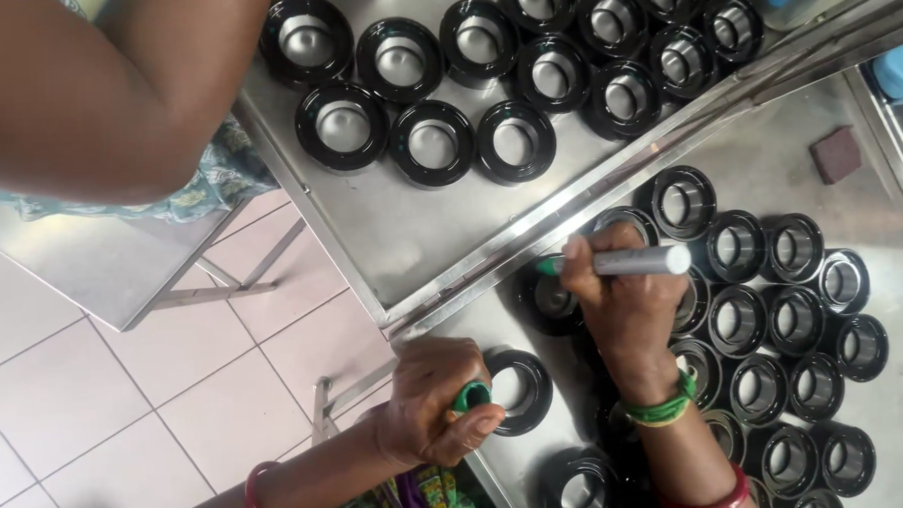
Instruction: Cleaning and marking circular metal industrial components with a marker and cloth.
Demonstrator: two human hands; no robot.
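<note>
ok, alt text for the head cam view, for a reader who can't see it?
Seen from above, the right hand holds a grey marker with its green tip on a black ring, while the left hand pinches the green cap. Many more rings cover two steel tables; another person's arm is at top left.

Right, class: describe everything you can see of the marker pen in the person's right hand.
The marker pen has a plain silver-grey barrel, probably metal or plastic, with a green tip end and a whitish rear end. It lies nearly level, tip to the left, over a black ring on the steel table. The right hand grips it near the tip. It is uncapped; the left hand holds a green cap.
</note>
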